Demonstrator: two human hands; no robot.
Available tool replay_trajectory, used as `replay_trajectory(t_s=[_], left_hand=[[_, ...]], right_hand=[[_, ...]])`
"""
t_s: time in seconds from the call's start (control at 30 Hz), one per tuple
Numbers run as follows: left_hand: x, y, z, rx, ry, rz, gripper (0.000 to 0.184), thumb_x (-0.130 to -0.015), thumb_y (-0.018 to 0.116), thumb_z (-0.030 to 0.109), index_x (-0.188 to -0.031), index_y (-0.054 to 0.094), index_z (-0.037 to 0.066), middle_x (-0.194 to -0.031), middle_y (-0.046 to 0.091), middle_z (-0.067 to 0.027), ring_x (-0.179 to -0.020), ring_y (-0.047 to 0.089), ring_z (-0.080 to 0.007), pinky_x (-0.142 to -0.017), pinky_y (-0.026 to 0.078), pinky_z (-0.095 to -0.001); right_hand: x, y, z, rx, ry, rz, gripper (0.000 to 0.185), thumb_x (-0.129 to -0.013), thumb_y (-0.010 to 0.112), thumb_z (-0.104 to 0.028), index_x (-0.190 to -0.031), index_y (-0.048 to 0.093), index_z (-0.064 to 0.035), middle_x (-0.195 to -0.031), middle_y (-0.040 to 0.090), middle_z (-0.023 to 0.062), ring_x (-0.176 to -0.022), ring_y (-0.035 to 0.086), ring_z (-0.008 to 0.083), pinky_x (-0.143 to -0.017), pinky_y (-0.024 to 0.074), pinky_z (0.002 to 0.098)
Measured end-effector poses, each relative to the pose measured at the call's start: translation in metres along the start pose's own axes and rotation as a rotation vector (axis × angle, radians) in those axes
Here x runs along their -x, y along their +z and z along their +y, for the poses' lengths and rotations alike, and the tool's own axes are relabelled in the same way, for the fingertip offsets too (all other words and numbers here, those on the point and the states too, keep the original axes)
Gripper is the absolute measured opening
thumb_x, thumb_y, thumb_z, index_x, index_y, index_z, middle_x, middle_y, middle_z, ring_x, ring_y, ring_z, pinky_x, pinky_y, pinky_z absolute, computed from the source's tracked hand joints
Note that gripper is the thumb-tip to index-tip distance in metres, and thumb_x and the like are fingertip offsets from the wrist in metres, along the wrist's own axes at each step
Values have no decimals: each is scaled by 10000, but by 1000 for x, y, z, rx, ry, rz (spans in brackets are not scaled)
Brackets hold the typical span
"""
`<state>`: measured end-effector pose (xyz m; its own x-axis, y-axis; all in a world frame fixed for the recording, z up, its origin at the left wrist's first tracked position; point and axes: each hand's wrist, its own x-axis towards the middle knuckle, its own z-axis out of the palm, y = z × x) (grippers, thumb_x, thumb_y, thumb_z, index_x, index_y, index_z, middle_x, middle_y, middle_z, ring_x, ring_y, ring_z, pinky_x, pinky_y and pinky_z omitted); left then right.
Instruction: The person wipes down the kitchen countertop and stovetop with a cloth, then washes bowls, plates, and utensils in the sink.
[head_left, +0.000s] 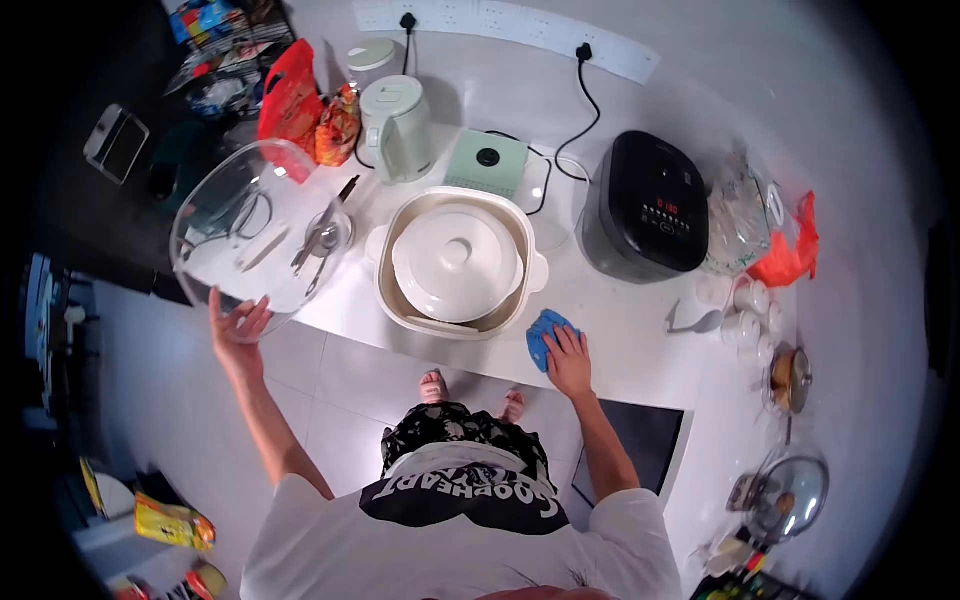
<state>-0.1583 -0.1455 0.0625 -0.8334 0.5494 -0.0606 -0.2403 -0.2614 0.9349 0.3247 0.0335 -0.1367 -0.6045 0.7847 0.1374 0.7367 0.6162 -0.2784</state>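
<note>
My left hand [240,325] grips the near rim of a large clear see-through cover [185,225], raised at the left over the counter edge. Cutlery [318,250] on the counter shows through and beside it. My right hand [568,362] rests on a folded blue cloth [541,338] at the counter's front edge, fingers bent over it. Between my hands stands a cream rectangular pot [383,290] with two side handles. Inside it lies a round white lid [420,255] with a knob; what is beneath the lid is hidden.
Behind the pot are a pale green control box [485,162] with a black knob and a green kettle [397,130]. A black rice cooker [645,205] stands to the right, near a white ladle [697,322] and several white jars. Red bags [290,100] sit back left.
</note>
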Motion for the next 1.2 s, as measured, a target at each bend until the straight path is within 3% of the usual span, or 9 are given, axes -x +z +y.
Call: replay_trajectory(t_s=[0.13, 0.27, 0.33, 0.37, 0.43, 0.6, 0.73, 0.93, 1.2], left_hand=[[45, 60, -8, 110, -132, -167, 633, -785, 394, 279, -1369, 250, 79, -918, 596, -190, -939, 580, -440, -759, 513, -431], [95, 142, -40, 324, -441, -303, 695, -717, 451, 299, -1335, 265, 40, -971, 540, -320, -838, 605, -369, -669, 522, -319], [108, 161, -71, 555, -646, -504, 720, -709, 465, 273, -1351, 231, 46, -1050, 501, -374, -748, 610, -306, -513, 497, -272], [114, 169, -87, 612, -716, -569, 728, -705, 469, 264, -1357, 227, 47, -1024, 526, -337, -808, 612, -329, -559, 530, -289], [143, 200, -87, 540, -776, -495, 720, -714, 447, 250, -1363, 223, 37, -978, 546, -272, -1034, 546, -390, -750, 552, -360], [146, 216, -111, 809, -1050, -451, 600, -850, 319, 286, -1323, 232, -73, -1107, 519, -295, -1055, 538, -386, -851, 506, -389], [142, 201, -118, 550, -926, -551, 597, -931, 260, 431, -1227, 352, -79, -1125, 530, -244, -1035, 563, -320, -847, 506, -355], [131, 137, -139, 294, -716, -232, 378, -905, 420, 272, -1151, 468, -10, -922, 557, -100, -814, 569, -202, -712, 492, -273], [107, 84, -148, 176, -593, 28, 327, -862, 493, 223, -1108, 514, 9, -928, 547, -79, -804, 549, -170, -696, 458, -270]], right_hand=[[-52, -45, -29, -332, 112, 348, 379, -801, 573, -171, -1154, 516, -44, -1242, 443, 174, -1196, 379, 325, -1012, 284, 437], [-118, -112, -82, -1468, 9, 161, 562, -853, 546, -162, -1344, 295, -57, -1319, 404, 112, -1197, 401, 225, -986, 316, 332], [-134, -123, -81, -1567, -122, 107, 619, -864, 545, -178, -1373, 214, -55, -1337, 386, 96, -1184, 410, 209, -980, 322, 326], [-137, -127, -83, -1617, -187, 74, 650, -870, 544, -186, -1388, 174, -54, -1346, 377, 88, -1177, 415, 201, -978, 325, 323], [-132, -144, -84, -1351, -78, 190, 536, -888, 522, -178, -1336, 275, -19, -1245, 447, 107, -1088, 472, 183, -919, 369, 297], [-153, -180, -65, -1289, -47, 226, 314, -905, 506, -183, -1151, 463, 7, -912, 558, 46, -792, 518, 98, -723, 423, 244], [-198, -201, -93, -1004, -123, 328, 221, -896, 515, -209, -986, 534, -7, -710, 570, 39, -590, 531, 147, -573, 432, 275], [-253, -178, -135, -354, -463, 49, 256, -828, 573, -266, -944, 555, -39, -771, 606, 223, -742, 586, 393, -629, 455, 441], [-266, -119, -162, -169, -533, -148, 297, -823, 576, -333, -895, 569, -45, -741, 617, 199, -731, 598, 378, -645, 463, 455]])
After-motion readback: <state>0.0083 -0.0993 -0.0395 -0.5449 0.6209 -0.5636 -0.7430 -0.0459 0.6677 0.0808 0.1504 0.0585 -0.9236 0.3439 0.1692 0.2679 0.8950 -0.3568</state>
